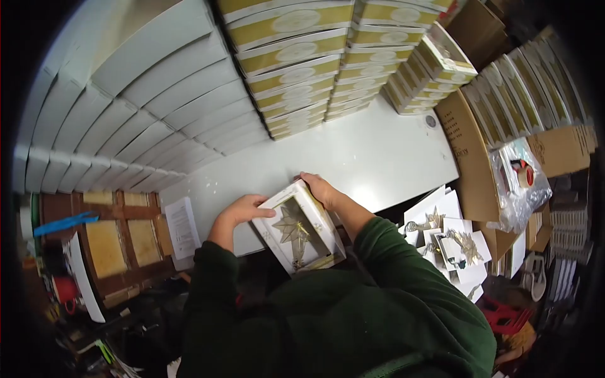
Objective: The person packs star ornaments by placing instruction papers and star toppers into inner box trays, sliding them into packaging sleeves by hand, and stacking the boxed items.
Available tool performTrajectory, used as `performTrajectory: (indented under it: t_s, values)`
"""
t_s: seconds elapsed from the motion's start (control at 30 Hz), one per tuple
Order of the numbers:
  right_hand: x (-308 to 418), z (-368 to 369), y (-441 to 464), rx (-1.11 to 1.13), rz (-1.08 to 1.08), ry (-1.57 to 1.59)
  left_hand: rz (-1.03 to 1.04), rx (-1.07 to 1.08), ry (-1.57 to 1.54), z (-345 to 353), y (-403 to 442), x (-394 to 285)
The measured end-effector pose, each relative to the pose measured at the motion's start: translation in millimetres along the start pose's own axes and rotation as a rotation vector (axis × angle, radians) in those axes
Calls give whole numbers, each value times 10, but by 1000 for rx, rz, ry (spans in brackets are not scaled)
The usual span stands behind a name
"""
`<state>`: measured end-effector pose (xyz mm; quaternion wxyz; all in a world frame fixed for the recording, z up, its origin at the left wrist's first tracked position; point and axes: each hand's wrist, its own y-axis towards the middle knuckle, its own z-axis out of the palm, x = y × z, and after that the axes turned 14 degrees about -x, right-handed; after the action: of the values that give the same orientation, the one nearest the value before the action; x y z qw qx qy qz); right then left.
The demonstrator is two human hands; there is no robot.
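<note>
A white and gold box [324, 222] with a clear window is held between my hands, tilted, at the front edge of the white table [353, 154]. Through the window shows a star-shaped ornament [293, 229]. My left hand [243, 211] grips the box's upper left side, with the thumb on its front face. Around the upper right corner, my right hand [319, 191] holds the other side, its fingers partly behind the box.
Stacked white boxes [170, 82] stand at the left and gold-and-white boxes [296, 50] at the back. An open carton [469, 151] holds more boxes at the right. Star ornaments on white cards [457, 242] lie right of my arm. Printed paper [181, 227] lies at the left.
</note>
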<state>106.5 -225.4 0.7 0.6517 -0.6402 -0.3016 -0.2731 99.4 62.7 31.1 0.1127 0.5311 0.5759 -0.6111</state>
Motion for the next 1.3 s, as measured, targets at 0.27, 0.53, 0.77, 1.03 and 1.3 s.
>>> performTrajectory:
  t_s: [0.27, 0.53, 0.77, 1.03, 1.3]
  values:
    - [-164, -597, -92, 370, 21, 403, 342, -397, 633, 668, -415, -963]
    - [-541, -386, -743, -352, -279, -381, -2, -465, 832, 931, 156, -808]
    - [-1229, -774, -1593, -19, 45, -45, 50, -150, 598, 529, 605, -608]
    - [277, -1315, -1774, -657, -411, 49, -226, -55, -912, 955, 295, -1097]
    - [-124, -1843, -2378, -471, -456, 886, 337, -15, -932, 1750, -496, -1942]
